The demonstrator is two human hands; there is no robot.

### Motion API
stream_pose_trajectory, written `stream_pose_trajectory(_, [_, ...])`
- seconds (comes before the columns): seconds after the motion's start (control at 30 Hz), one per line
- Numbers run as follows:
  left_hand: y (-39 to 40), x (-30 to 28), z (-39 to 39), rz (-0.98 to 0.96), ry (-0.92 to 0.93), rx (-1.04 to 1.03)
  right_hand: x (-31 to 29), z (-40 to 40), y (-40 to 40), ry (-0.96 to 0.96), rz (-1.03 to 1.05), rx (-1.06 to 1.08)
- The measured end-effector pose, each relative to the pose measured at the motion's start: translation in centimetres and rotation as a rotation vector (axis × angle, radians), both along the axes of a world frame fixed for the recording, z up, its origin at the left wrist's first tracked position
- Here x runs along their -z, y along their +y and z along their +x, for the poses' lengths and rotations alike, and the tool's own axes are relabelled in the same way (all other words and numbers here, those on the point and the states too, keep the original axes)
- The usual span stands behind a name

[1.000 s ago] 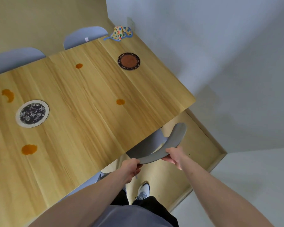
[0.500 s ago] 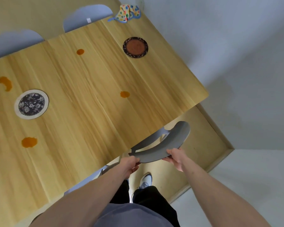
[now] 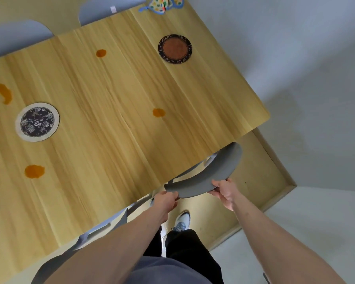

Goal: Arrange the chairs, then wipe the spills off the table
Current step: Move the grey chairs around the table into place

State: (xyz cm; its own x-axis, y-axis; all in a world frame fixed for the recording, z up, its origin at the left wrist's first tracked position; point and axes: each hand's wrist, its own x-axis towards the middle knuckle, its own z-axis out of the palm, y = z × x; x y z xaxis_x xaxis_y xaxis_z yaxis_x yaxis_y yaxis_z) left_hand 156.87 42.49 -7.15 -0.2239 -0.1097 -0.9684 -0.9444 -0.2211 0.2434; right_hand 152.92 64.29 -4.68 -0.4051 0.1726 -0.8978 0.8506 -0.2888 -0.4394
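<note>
Table (image 3: 115,111) carries four orange spills (image 3: 34,171), two coasters (image 3: 37,122), patterned cloth (image 3: 164,4) at 12 o'clock. Grey chair (image 3: 211,177) at table's near edge, seat tucked under; backrest runs 8-to-2 o'clock. Left hand (image 3: 165,201) and right hand (image 3: 225,192) fingers curled, pinching backrest.

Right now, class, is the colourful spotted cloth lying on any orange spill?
No: the colourful spotted cloth lies at the wooden table's far corner, clear of all four orange spills.
</note>
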Motion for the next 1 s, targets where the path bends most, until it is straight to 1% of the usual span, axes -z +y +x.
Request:
stream_pose_trajectory(0.1, [-0.9, -0.2, -0.8, -0.009, -0.01, 0.07, 1.1, -0.1, -0.4, -0.004, 0.003, 0.018])
stream_pose_trajectory(0.17, [-1.2, -0.8, -0.7, -0.034, -0.001, 0.212, 1.7, 0.3, -0.4, -0.025, 0.007, 0.003])
stream_pose_trajectory(0.27, [-1.7, -1.2, 0.3, -0.105, 0.065, 0.452, 2.0, 1.1, -0.2, -0.064, 0.053, -0.028])
stream_pose_trajectory(0.33, [-2.1, -1.3, 0.8, -0.105, 0.091, 0.528, 1.9, 1.5, -0.3, -0.068, 0.073, -0.03])
stream_pose_trajectory(0.4, [-3.1, -1.2, 1.3, -0.121, 0.126, 0.59, 1.7, 1.8, -0.4, -0.071, 0.115, -0.078])
stream_pose_trajectory(0.47, [-4.6, -1.6, 1.6, -0.179, 0.223, 0.783, 1.0, 2.2, -0.5, -0.079, 0.175, -0.173])
stream_pose_trajectory(0.57, [-7.7, -2.3, 1.6, -0.264, 0.347, 1.155, 0.1, 3.0, -1.1, -0.078, 0.203, -0.233])
stream_pose_trajectory(0.67, [-11.4, -2.8, 2.1, -0.322, 0.368, 1.522, -0.9, 4.6, -2.8, -0.092, 0.241, -0.31])
stream_pose_trajectory(0.73, [-13.5, -3.1, 2.9, -0.347, 0.336, 1.683, -1.0, 6.2, -4.3, -0.102, 0.28, -0.388])
stream_pose_trajectory(0.77, [-14.3, -3.2, 3.3, -0.362, 0.333, 1.725, -1.0, 7.1, -5.2, -0.101, 0.293, -0.414])
stream_pose_trajectory(0.87, [-15.4, -3.3, 4.9, -0.394, 0.39, 1.734, -1.1, 9.3, -7.8, -0.079, 0.29, -0.482])
stream_pose_trajectory(1.0, [-15.8, -3.2, 6.4, -0.406, 0.497, 1.797, -1.6, 11.1, -10.0, -0.045, 0.286, -0.49])
